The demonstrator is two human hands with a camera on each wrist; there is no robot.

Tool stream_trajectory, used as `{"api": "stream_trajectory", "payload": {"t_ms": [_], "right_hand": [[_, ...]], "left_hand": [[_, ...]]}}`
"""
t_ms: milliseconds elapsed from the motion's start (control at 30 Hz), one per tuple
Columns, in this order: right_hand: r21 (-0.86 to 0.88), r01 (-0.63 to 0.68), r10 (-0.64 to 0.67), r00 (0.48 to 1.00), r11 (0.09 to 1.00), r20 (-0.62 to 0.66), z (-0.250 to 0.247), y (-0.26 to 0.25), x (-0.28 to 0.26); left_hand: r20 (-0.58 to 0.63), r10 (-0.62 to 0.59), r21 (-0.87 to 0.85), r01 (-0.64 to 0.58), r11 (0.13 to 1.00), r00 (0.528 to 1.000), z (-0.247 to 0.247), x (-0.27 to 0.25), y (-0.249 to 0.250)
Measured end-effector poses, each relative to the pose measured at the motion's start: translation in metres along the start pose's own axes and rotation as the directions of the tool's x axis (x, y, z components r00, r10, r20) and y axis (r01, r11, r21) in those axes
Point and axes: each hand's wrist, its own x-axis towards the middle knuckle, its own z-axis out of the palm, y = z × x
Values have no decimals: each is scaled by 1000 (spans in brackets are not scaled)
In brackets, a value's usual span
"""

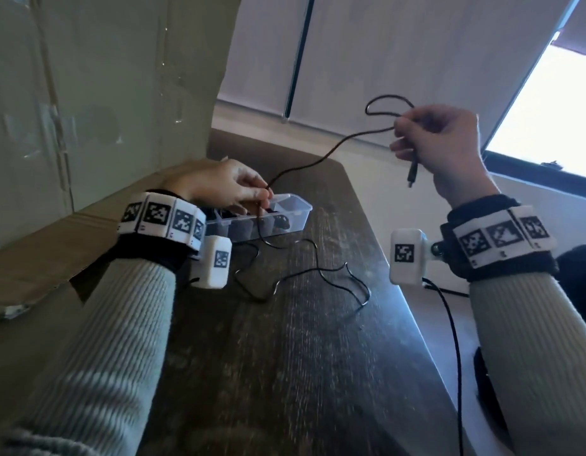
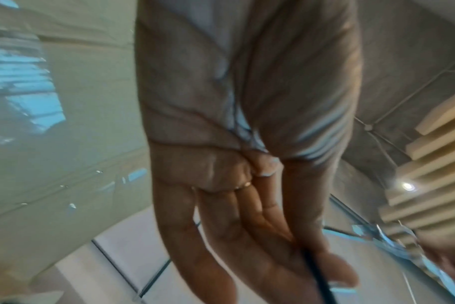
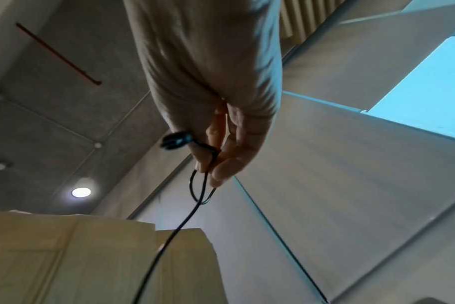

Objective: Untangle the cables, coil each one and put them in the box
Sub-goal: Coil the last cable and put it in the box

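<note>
Head view: the right hand [image 1: 446, 143] is raised at 2 o'clock, off the surface [image 1: 318, 340], its fingers curled round a thin black cable [image 1: 321, 158]. A small loop of it stands above the fingertips and its plug [image 1: 412, 174] hangs below the palm. From there the cable runs down toward 9 o'clock to the left hand [image 1: 226, 187], which pinches it between thumb and fingertips right over the clear box [image 1: 293, 205]. The box sits on the surface at the centre, just under that hand; something dark lies in its compartments, too small to make out. Below the left hand the cable drops past the front wall of the box and sprawls in loose bends over the surface toward 5 o'clock, between the two wrists. A cardboard sheet [image 1: 88, 93] stands at 10 o'clock.

Left wrist view: blurred. The left hand [image 2: 247, 205] shows long fingers [image 2: 195, 246] reaching to 6 o'clock, with the cable [image 2: 320, 275] pressed between thumb and fingers at 5 o'clock.

Right wrist view: the right hand [image 3: 221, 127] pinches the cable [image 3: 174, 232] at its fingertips. The plug [image 3: 175, 140] sticks out at 9 o'clock of the fingers, a small loop hangs beneath them, and the strand runs on to 7 o'clock.
</note>
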Motion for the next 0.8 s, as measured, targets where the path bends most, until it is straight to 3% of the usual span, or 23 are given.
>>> {"api": "stream_trajectory", "payload": {"t_ms": [67,133,267,333,400,533,633,800], "right_hand": [[-52,-69,73,994,996,82,-3,12,-2],[-210,-111,148,975,971,168,2,28,-6],[-634,-52,218,958,771,187,6,31,-12],[-713,-2,267,928,701,259,7,20,-17],[-686,47,222,928,727,298,11,8,-24],[-442,136,25,941,887,339,27,-6,-38],[-279,88,49,891,956,451,41,-7,-49],[-109,51,-5,920,993,391,51,3,-54]], "left_hand": [[-57,19,-69,-23,997,998,-9,-5,0],[-179,78,-88,-95,992,981,-11,-8,6],[-368,232,20,-242,970,900,-1,-4,28],[-413,304,138,-271,953,858,7,-3,37],[-440,356,256,-265,930,824,12,-4,45],[-447,408,341,-269,901,796,21,-5,53],[-499,394,286,-282,916,772,26,-2,55],[-514,388,127,-380,916,765,34,1,58]]}}
